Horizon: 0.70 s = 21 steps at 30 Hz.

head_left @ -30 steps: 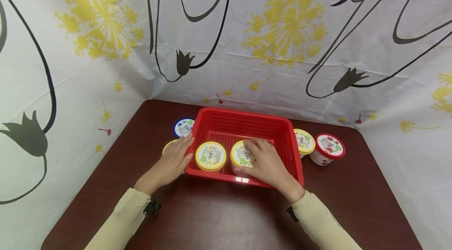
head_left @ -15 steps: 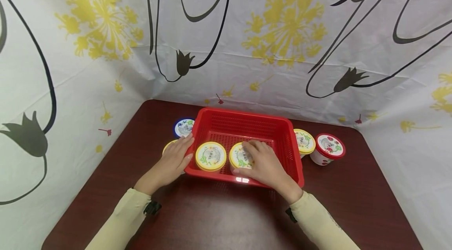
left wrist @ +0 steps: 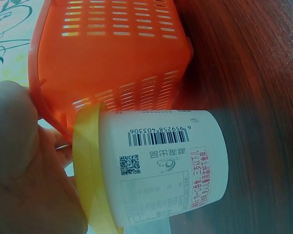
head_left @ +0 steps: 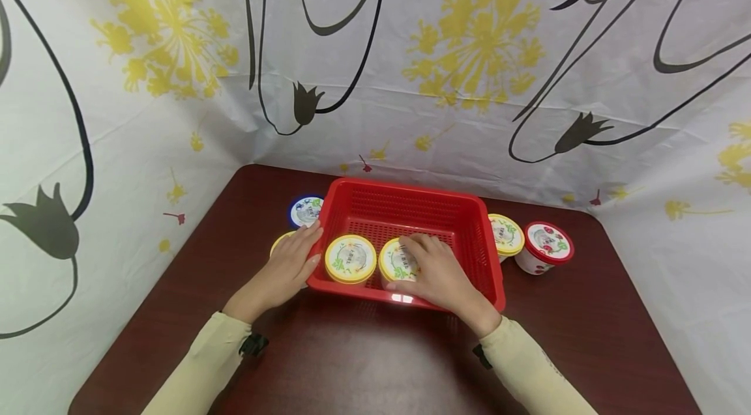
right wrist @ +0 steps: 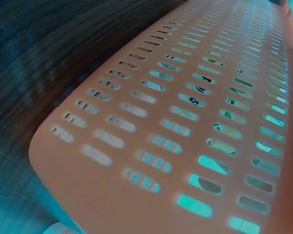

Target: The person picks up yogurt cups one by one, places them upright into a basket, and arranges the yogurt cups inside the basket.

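In the head view my right hand (head_left: 439, 275) holds a yellow-lidded tub (head_left: 399, 263) inside the red basket (head_left: 405, 297), thumb on the near side and fingers on the far side of the lid. Left of it, a second yellow-lidded tub (head_left: 351, 258) sits upright with a narrow gap between them. My left hand (head_left: 283, 270) lies at the basket's left rim, fingers extended. Under that hand is another yellow-lidded tub (left wrist: 161, 163), seen in the left wrist view with its barcode side showing. The right wrist view is filled by the basket's slotted wall (right wrist: 136, 141); the right hand is hidden there.
A blue-lidded tub (head_left: 305, 211) stands behind the left hand, outside the basket. Beyond the basket's right wall are a yellow-lidded tub (head_left: 506, 234) and a red-lidded tub (head_left: 545, 247). Patterned white cloth (head_left: 375, 63) surrounds the dark wooden table (head_left: 352, 363).
My right hand has slid the tub it holds slightly left, closer to the other tub in the basket. The left hand and the basket have stayed put.
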Tool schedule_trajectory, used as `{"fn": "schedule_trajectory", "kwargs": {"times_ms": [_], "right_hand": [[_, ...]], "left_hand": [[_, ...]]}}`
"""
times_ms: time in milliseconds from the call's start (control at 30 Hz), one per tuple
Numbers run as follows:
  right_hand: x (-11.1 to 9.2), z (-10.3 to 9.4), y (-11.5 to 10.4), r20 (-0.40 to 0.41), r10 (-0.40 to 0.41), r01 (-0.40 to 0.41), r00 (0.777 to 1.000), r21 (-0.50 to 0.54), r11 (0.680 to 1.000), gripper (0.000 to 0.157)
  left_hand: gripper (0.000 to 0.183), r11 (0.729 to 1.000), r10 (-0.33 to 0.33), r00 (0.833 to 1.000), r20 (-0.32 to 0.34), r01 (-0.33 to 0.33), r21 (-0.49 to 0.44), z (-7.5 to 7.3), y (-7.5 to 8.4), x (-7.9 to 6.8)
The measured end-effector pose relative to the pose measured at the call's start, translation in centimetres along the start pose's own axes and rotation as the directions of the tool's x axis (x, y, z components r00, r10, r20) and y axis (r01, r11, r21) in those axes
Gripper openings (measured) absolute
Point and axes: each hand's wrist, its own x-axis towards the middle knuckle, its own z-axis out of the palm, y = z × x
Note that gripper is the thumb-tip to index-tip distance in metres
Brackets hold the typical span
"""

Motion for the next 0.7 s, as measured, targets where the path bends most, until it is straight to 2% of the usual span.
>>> {"fn": "schedule_trajectory", "kwargs": {"times_ms": [700], "right_hand": [[0.38,0.19,-0.05,0.046,0.007,-0.008,0.999,0.026,1.0,0.095]], "left_hand": [[0.074,1.0,-0.006,1.0,0.004,0.006,-0.005,0.01,0.07,0.01]]}}
